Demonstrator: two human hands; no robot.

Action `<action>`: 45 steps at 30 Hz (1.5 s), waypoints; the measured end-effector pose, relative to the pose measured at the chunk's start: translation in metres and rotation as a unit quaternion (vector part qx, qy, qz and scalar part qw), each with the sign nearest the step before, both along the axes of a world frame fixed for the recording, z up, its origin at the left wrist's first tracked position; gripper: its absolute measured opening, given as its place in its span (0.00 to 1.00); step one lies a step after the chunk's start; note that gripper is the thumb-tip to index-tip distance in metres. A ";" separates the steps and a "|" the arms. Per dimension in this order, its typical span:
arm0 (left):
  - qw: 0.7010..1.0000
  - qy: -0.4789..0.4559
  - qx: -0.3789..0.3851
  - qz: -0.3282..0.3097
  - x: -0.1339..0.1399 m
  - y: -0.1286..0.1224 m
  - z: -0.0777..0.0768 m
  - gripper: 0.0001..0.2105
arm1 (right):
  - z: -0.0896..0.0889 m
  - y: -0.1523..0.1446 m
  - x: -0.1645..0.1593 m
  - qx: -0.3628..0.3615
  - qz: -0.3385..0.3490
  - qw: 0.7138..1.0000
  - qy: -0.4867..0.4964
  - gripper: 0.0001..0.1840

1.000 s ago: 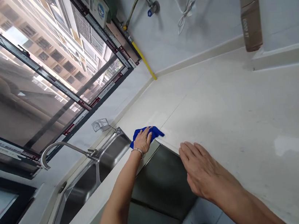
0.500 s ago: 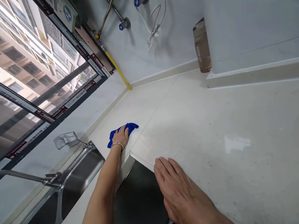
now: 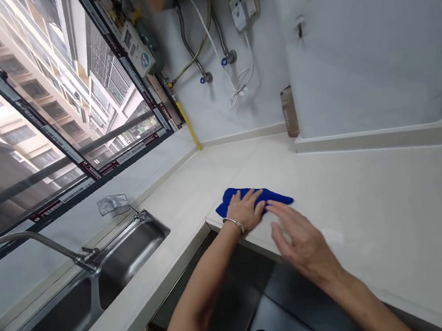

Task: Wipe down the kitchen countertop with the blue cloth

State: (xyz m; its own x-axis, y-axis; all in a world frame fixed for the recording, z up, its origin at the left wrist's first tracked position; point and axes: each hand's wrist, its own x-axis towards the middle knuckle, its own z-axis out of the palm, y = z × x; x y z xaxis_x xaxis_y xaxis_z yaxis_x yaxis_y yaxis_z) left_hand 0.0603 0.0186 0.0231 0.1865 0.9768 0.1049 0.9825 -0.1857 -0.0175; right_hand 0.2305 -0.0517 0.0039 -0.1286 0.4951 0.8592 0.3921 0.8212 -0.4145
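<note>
A blue cloth (image 3: pixel 277 196) lies spread on the white countertop (image 3: pixel 355 196), close to the counter's inner corner. On top of it my left hand (image 3: pixel 243 209) rests flat with fingers spread, pressing it down; a bracelet circles that wrist. Just right of the left hand is my right hand (image 3: pixel 301 236), slightly blurred, its fingers stretched out and the thumb apart. Nothing shows in it. Its fingertips come close to the cloth's near edge; whether they touch it I cannot tell.
A steel double-bowl sink (image 3: pixel 135 253) with a curved faucet (image 3: pixel 31 239) is set in the left counter. A small brown carton (image 3: pixel 289 113) stands against the back wall beside a boxed-out wall section (image 3: pixel 364 49). A yellow pipe (image 3: pixel 189 126) meets the counter at the corner.
My left hand and the blue cloth have moved right, across the counter seam and past the inner corner. The right hand has lifted and its fingers have parted. The view has shifted.
</note>
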 end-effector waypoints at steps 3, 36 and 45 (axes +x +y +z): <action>0.999 -0.021 0.007 -0.045 0.038 -0.019 -0.006 0.28 | -0.002 0.003 0.031 -0.049 -0.054 0.997 0.038 0.20; 0.938 -0.149 0.067 -0.305 -0.013 -0.116 -0.014 0.32 | -0.021 -0.023 0.072 -0.011 -0.058 0.887 -0.457 0.26; 0.888 -0.127 0.294 -0.330 0.088 -0.161 -0.071 0.22 | -0.020 -0.076 0.145 0.126 -0.078 0.840 -0.522 0.33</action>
State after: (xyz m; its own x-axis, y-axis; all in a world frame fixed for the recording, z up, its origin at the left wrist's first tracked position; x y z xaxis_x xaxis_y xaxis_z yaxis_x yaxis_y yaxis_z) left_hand 0.1479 -0.1420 -0.0475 0.5960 0.4255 0.6810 0.6484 -0.7553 -0.0956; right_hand 0.3750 -0.1273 -0.0165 -0.8283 0.3946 0.3978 0.5439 0.7368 0.4016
